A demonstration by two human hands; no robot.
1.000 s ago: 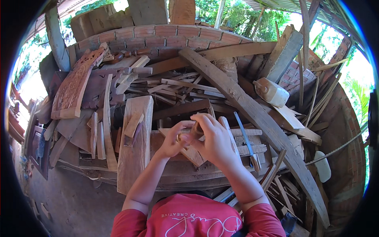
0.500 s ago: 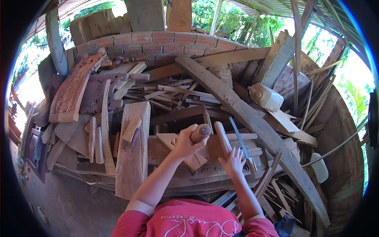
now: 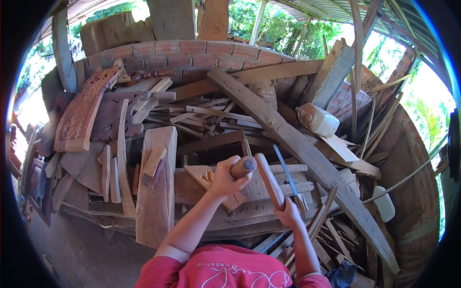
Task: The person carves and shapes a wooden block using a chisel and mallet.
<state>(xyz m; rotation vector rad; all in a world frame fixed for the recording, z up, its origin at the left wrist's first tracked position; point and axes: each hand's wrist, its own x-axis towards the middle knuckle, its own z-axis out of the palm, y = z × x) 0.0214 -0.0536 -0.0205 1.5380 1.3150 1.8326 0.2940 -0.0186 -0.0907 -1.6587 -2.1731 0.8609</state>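
Note:
My left hand (image 3: pixel 225 178) grips a short round wooden handle (image 3: pixel 243 166), held upright with its worn end facing up; whatever is below the grip is hidden. Just right of it, my right hand (image 3: pixel 288 213) is closed on the lower end of a narrow wooden bar (image 3: pixel 268 178). Beneath my left hand lies a slanted pale board (image 3: pixel 233 200) with yellowish shavings or pieces on it, over rough planks. A long blue strip-like tool (image 3: pixel 282 167) lies right of the bar. A wide upright-lying plank (image 3: pixel 153 192) with small offcuts on it is to the left.
A long heavy beam (image 3: pixel 307 158) crosses diagonally at right. Scrap sticks (image 3: pixel 216 110) fill the middle back before a curved brick wall (image 3: pixel 192 48). A carved panel (image 3: pixel 79 117) lies at left, a plastic jug (image 3: pixel 319 121) at back right. More loose wood (image 3: pixel 336 240) fills the lower right.
My hands were together on the handle. My right hand has left it, moved down and right, and taken hold of the narrow bar. My left hand keeps the handle.

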